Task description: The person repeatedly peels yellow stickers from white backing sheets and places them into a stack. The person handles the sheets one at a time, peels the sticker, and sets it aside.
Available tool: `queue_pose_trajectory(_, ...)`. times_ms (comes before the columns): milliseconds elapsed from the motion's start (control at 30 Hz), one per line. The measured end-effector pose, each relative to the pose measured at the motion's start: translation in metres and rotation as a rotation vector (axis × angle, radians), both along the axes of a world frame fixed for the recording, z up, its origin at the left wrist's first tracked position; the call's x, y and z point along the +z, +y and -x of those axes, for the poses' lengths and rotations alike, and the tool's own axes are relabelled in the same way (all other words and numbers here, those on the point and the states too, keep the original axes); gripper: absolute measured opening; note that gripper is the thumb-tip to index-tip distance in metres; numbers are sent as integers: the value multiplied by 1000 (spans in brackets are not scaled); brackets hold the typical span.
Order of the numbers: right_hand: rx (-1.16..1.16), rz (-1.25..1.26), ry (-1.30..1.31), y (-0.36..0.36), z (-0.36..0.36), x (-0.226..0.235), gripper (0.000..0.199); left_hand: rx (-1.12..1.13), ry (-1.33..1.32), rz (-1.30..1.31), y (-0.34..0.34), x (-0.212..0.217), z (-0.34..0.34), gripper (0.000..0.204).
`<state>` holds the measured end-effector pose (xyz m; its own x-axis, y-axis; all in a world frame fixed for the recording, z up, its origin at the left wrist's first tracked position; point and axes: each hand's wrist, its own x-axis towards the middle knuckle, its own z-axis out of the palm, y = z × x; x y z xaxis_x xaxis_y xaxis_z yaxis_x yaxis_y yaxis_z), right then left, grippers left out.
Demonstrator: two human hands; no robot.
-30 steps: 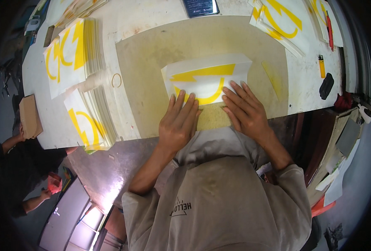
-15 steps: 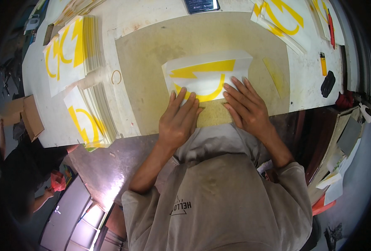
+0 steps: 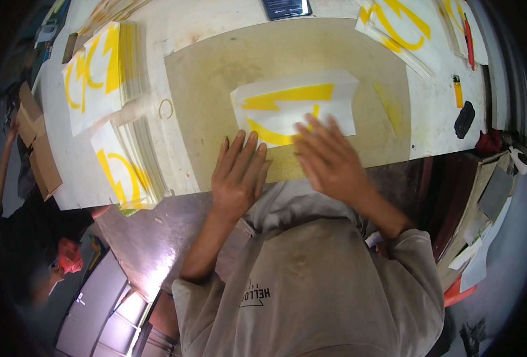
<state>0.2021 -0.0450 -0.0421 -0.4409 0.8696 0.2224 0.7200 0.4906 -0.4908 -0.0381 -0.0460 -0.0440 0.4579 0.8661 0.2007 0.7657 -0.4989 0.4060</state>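
Note:
A white sheet (image 3: 287, 98) with bold yellow shapes lies on the greyish-beige mat (image 3: 263, 47) before me. My left hand (image 3: 238, 172) rests flat by the sheet's near left corner, fingers stretched out and holding nothing. Over the near middle of the sheet is my right hand (image 3: 332, 157), its fingers extended and somewhat smeared by motion; whether they touch the paper I cannot tell. A thin yellowish translucent strip (image 3: 389, 110) lies on the mat to the right of the sheet.
Stacks of similar yellow-printed sheets (image 3: 104, 62) stand on the left of the white table (image 3: 183, 33), with more sheets (image 3: 394, 27) at far right. A phone (image 3: 287, 8), rubber band (image 3: 166, 109), yellow lighter (image 3: 458, 91) and black object (image 3: 465, 120) lie around. Another person handles a cardboard box (image 3: 44, 163) at left.
My right hand has slid left across the sheet from its right side. My left hand has drawn back slightly to the left. At left, the other person's cardboard box has shifted.

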Motion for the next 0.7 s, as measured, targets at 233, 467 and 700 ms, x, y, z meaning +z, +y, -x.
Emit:
queue_pose_trajectory(233, -66, -8, -93, -5, -40, -8, 34, 71, 116, -37, -5, 4, -3, 36)
queue_pose_trajectory(467, -200, -26, -185, -8, -57, 4, 34, 0, 9, 90, -8, 3, -54, 54)
queue_pose_trajectory(700, -99, -34, 239, 42, -4, 51, 32, -25, 7, 97, -10, 4, -63, 52)
